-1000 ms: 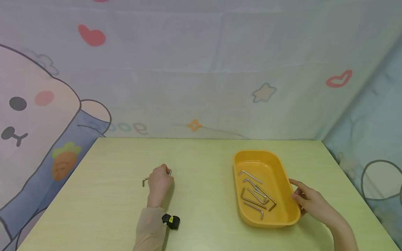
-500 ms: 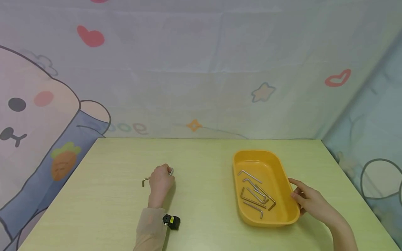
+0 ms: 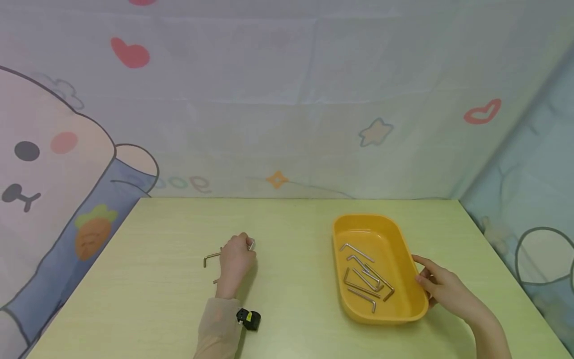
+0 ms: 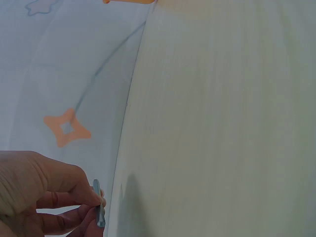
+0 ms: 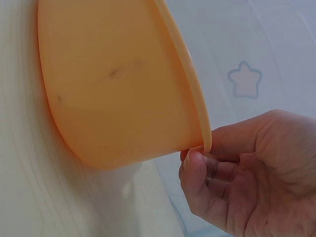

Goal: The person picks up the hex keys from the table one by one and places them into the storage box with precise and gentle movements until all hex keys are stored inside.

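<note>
Your left hand (image 3: 236,260) sits left of centre in the head view, fingers curled, pinching a hex key (image 3: 251,244) between thumb and fingertips — the left wrist view shows the key's end (image 4: 98,210) nipped at the lower left of the frame, thumb on top. Its short tip pokes out at the upper right of the knuckles. A second hex key (image 3: 211,258) lies flat on the table (image 3: 291,279) just left of that hand, bent end toward the left; whether the fingers touch it, you can't tell. A thin bit of metal also shows below the hand, too small to sort out.

Your right hand (image 3: 441,288) is at the lower right, on the near long rim of the yellow tray (image 3: 405,249) — the right wrist view shows the thumb (image 5: 195,177) under the lip and the fingers loosely curled behind it, a light hold on the edge, likely just steadying the tray so it doesn't slide. Inside the tray, right of centre in the head view, a loose pile of hex keys (image 3: 365,276) lies crossed over each other on the floor.

Cartoon backdrop (image 3: 63,149) fills the upper half of the frame; a small black wrist camera (image 3: 248,318) shows at the bottom by your left sleeve.
</note>
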`<control>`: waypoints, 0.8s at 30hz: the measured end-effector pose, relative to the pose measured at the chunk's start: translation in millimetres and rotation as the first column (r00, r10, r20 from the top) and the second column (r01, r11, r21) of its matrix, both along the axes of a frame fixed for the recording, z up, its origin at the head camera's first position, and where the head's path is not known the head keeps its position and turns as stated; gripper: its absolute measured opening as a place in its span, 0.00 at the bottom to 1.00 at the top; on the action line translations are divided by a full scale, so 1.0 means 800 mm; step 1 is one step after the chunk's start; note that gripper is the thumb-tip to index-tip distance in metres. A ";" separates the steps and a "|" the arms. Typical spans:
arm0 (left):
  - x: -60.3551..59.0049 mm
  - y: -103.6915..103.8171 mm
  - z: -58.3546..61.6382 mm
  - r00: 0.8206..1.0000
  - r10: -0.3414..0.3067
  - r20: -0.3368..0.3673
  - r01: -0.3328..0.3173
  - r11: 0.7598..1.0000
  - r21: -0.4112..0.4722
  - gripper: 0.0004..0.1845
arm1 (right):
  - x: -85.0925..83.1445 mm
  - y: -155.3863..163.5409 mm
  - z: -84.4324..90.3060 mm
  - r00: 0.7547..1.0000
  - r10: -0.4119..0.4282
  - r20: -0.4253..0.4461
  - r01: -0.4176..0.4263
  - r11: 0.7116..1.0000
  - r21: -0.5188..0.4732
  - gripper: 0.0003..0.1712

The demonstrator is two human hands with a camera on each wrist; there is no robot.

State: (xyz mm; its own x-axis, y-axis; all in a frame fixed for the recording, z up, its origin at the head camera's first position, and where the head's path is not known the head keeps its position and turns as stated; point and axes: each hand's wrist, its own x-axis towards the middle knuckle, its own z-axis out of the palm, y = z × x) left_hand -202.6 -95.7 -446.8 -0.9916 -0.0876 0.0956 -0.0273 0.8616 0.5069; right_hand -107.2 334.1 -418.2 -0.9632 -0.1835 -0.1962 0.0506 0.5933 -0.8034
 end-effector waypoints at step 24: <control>0.009 0.047 0.009 0.981 -0.159 -0.113 0.165 0.985 0.045 0.11 | -0.003 0.000 -0.002 1.000 -0.005 0.012 0.005 1.000 0.020 0.31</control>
State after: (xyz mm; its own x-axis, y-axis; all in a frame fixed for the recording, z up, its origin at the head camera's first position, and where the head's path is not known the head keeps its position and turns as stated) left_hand -195.6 -57.9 -439.7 -0.9770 0.0654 0.2028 0.1681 0.8217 0.5446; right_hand -109.2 334.4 -419.9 -0.9618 -0.1744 -0.2111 0.0629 0.6093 -0.7904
